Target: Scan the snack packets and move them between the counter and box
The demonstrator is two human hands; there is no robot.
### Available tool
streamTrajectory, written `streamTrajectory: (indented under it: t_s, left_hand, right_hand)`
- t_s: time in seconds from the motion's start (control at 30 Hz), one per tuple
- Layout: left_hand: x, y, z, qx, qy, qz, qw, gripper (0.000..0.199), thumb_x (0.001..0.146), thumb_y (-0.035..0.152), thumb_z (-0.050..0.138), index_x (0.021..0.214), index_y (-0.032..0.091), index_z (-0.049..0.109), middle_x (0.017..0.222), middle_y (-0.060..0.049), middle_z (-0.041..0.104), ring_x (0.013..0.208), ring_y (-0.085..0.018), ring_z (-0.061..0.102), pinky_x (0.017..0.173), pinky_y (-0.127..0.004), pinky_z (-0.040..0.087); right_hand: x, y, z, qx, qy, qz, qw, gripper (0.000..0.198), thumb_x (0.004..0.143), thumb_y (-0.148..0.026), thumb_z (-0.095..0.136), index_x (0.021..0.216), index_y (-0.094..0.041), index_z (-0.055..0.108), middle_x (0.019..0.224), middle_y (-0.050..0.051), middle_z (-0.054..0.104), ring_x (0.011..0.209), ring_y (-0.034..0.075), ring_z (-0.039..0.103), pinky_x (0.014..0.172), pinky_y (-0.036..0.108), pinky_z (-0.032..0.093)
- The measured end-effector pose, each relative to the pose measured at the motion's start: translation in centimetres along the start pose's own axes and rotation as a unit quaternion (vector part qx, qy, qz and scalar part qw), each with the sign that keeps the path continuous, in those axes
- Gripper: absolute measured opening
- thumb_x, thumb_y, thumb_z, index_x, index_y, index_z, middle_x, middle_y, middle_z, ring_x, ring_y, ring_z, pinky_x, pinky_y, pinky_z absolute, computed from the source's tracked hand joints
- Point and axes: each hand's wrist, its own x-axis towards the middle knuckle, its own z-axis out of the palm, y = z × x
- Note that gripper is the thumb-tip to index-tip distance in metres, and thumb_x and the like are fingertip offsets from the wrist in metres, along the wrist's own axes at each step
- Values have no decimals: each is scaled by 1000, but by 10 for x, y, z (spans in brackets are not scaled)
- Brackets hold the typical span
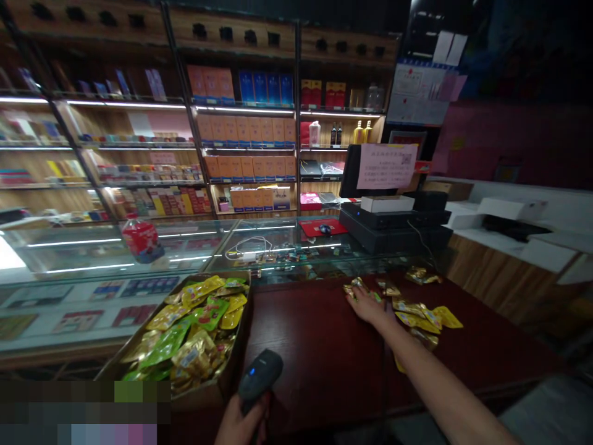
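Observation:
My left hand is wrapped round the handle of a dark barcode scanner with a small blue light, low in the middle of the view. At arm's length, my right hand has its fingers on a shiny gold-and-green snack packet on the dark red tabletop; the fingers partly cover it. Right of that hand lie several loose yellow and gold packets, some partly behind my forearm. An open cardboard box, left of the scanner, is filled with yellow, green and gold packets.
A glass display counter runs behind the tabletop, with a red bag-like container on it. A monitor with a taped paper stands above a black cash-drawer-like unit. A mouse lies on a red pad. Stocked shelves line the back.

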Motion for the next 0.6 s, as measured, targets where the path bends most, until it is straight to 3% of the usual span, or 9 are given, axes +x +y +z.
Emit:
streamTrajectory:
  t_s: [0.1,0.2,0.33,0.4,0.47,0.53,0.6]
  left_hand:
    - [-3,7,3,-12,-29,26,999,54,61,72,73,61,19,61,40,-2,56,35,-14,49,39,-23,37]
    - [-3,9,4,-24,-39,41,998,52,64,69,74,62,19,60,39,0,56,33,-13,49,39,-22,36]
    - [-1,9,5,-28,-62,40,997,56,62,74,73,61,20,58,37,0,54,31,-12,47,37,-22,33]
    - [-3,12,4,-22,-71,43,996,56,65,73,72,61,19,58,39,-1,55,31,-12,47,37,-22,34]
    - [-7,17,4,-21,-77,47,996,53,70,69,70,62,19,58,39,-1,55,32,-11,48,37,-22,34]
    - [-12,21,5,-27,-82,51,995,48,73,64,70,63,19,58,41,0,55,33,-12,49,38,-22,34]
    - [-15,22,6,-35,-81,55,995,44,73,59,71,63,19,58,42,1,56,34,-12,49,38,-22,35]
  right_hand:
    - [-57,-30,10,20,10,-72,997,50,103,-55,36,148,-40,51,164,6,43,149,43,38,114,76,21]
    - [-105,-59,18,59,50,-136,988,39,104,-47,41,135,-34,61,152,7,57,146,40,42,115,75,19]
    - [-142,-95,32,75,106,-119,984,33,102,-38,48,126,-23,65,135,14,67,132,33,57,119,67,20]
    - [-152,-109,41,60,142,-71,986,44,100,-40,52,136,-17,61,143,22,60,138,39,51,118,68,19]
    - [-159,-117,48,38,171,-39,984,56,99,-44,54,147,-14,53,153,27,49,148,46,35,117,72,15]
    - [-164,-119,53,32,188,-40,981,60,99,-45,53,150,-15,50,154,28,47,152,50,24,114,77,11]
    - [-167,-117,57,52,204,-73,975,58,99,-44,51,151,-17,48,149,25,52,151,49,26,113,80,12]
